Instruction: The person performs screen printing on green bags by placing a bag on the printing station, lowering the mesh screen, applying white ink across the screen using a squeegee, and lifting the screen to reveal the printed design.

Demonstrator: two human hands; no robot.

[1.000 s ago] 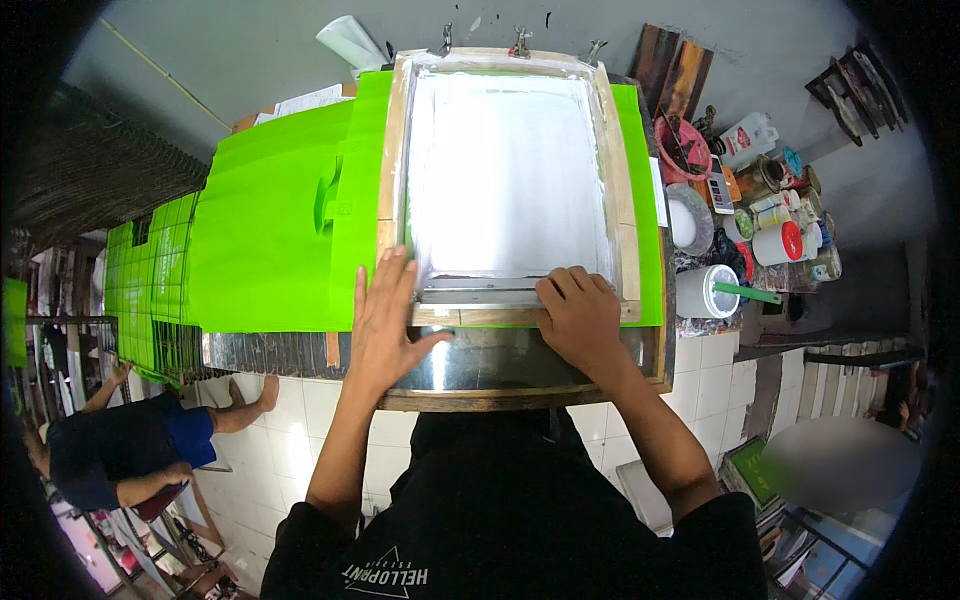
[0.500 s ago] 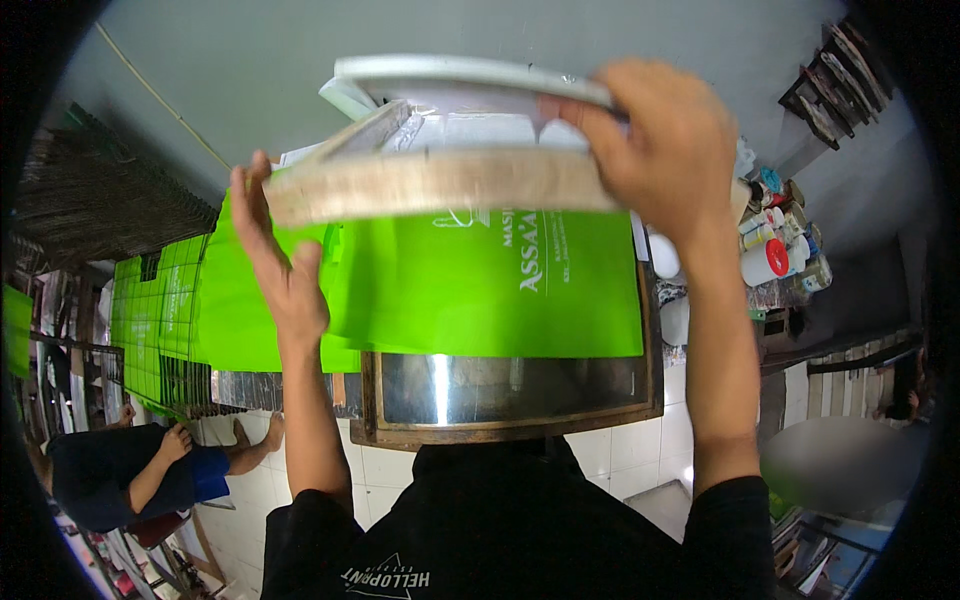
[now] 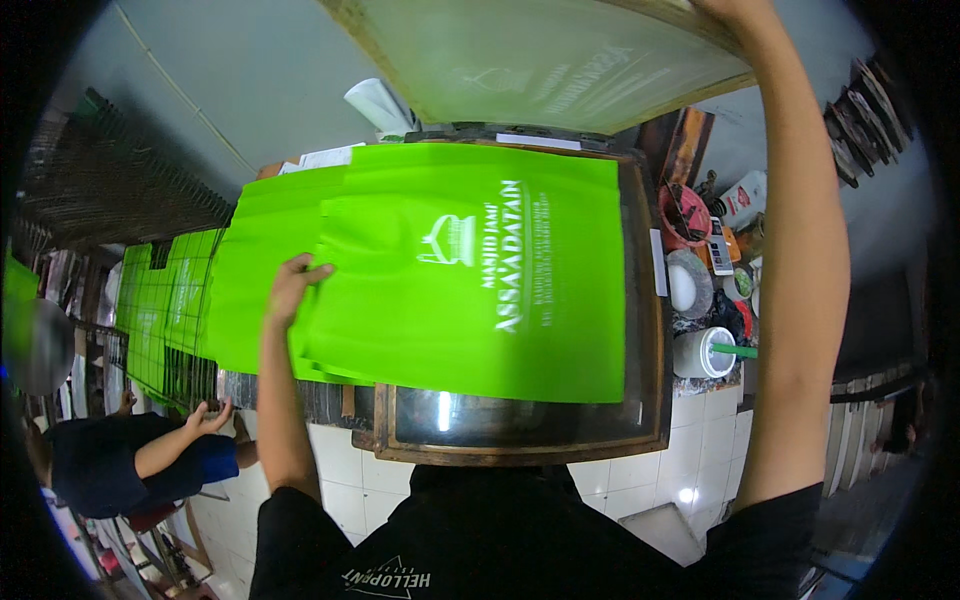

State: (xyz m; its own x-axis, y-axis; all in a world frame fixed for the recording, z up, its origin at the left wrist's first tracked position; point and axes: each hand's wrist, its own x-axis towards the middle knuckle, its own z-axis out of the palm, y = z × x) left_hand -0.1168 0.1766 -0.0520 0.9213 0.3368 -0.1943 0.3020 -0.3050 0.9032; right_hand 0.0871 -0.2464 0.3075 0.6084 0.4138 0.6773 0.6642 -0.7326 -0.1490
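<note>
My right hand (image 3: 735, 8), partly cut off by the top of the picture, grips the near right corner of a screen-printing frame (image 3: 560, 85). The frame is tilted up at the back, and its pale mesh shows a faint design. Beneath it, a bright green fabric bag (image 3: 400, 320) with white printing lies flat on a glass-topped wooden board (image 3: 510, 425). My left hand (image 3: 288, 290) is over the bag's left side, its fingers slightly bent and the thumb apart. More green bags (image 3: 255, 250) lie under and beside its left edge.
A wire drying rack (image 3: 180, 310) with green bags stands at left, near a seated person (image 3: 120, 460). On the right are a white tub (image 3: 703, 353) with a green handle, a pink bowl (image 3: 685, 215) and other containers. A white roll (image 3: 378, 105) stands behind the board.
The frame has swung up and back, uncovering the printed bag. My right hand rose with it, while my left hand left the frame's side and came down to the bag.
</note>
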